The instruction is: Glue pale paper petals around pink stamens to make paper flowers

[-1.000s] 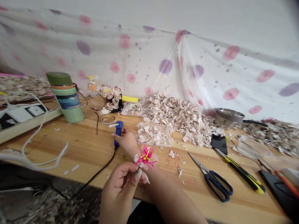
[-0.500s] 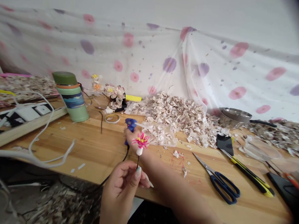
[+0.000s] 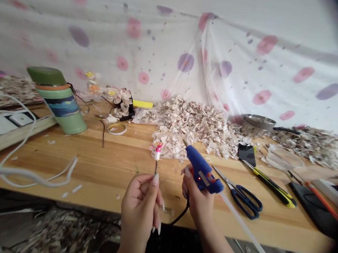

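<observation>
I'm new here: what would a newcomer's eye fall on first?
Likely the blue plastic glue gun in the right hand, its red light glowing. At centre, the left hand holds a thin dark stem tipped with pink fringe. Behind lies a big heap of pale flakes.

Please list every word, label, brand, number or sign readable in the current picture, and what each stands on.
No text can be read.
Blue glue gun in the right hand: any markings are too small and blurred to read.
Green bottle: a picture, no legible words.
</observation>
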Tool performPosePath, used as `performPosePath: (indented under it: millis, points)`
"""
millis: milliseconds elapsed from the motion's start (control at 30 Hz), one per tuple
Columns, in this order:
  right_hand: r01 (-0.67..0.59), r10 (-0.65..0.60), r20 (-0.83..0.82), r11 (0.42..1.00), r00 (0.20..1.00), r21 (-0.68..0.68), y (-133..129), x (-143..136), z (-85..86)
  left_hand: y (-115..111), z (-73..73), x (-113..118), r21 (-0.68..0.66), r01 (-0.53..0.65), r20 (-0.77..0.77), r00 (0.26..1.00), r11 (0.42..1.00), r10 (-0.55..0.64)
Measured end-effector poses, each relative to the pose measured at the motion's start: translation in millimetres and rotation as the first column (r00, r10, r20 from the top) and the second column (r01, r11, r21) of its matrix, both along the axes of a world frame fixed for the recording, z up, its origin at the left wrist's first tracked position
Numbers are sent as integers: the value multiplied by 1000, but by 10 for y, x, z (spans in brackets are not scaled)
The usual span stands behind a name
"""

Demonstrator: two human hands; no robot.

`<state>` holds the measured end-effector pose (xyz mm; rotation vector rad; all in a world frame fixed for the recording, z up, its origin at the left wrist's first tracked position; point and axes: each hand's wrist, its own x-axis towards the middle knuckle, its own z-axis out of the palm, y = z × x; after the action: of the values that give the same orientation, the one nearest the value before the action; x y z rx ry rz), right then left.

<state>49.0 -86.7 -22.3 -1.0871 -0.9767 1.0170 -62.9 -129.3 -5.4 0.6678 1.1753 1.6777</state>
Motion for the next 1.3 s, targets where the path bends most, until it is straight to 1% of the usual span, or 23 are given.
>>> performPosePath:
  millis: [67, 133, 200, 267, 367, 467, 633, 833, 1133, 1300]
  points:
    - [26, -24, 94, 999, 995, -21, -78, 12, -139, 69, -41, 35, -3, 5, 20, 1000, 1000, -5]
    - [69, -69, 186, 998, 980, 5, -122, 7, -212, 132, -80, 73, -7, 0, 33, 999, 1000, 0]
    - [80, -96, 263, 994, 960, 71, -131, 8, -225, 177, -114, 108, -20, -5, 21, 1000, 1000, 5]
    - [34, -73, 315, 991, 946, 127, -116, 21, -207, 200, -138, 138, -36, -8, -4, 1000, 999, 8]
    - [-40, -17, 368, 989, 930, 144, -84, 43, -183, 205, -153, 178, -45, -9, -29, 1000, 999, 8]
    - [-43, -25, 408, 987, 913, 156, -69, 46, -192, 195, -157, 209, -47, -13, -40, 999, 999, 11]
    - [12, -77, 423, 988, 903, 155, -69, 32, -229, 178, -163, 224, -51, -12, -50, 999, 999, 9]
    - [-4, -42, 409, 994, 911, 110, -69, 32, -232, 164, -150, 228, -71, -19, -61, 998, 997, 15]
    - [13, -53, 367, 994, 929, 111, -75, 15, -225, 143, -147, 238, -73, -24, -82, 996, 997, 18]
    - [10, -38, 340, 996, 940, 85, -73, 9, -213, 144, -150, 237, -64, -22, -76, 997, 998, 17]
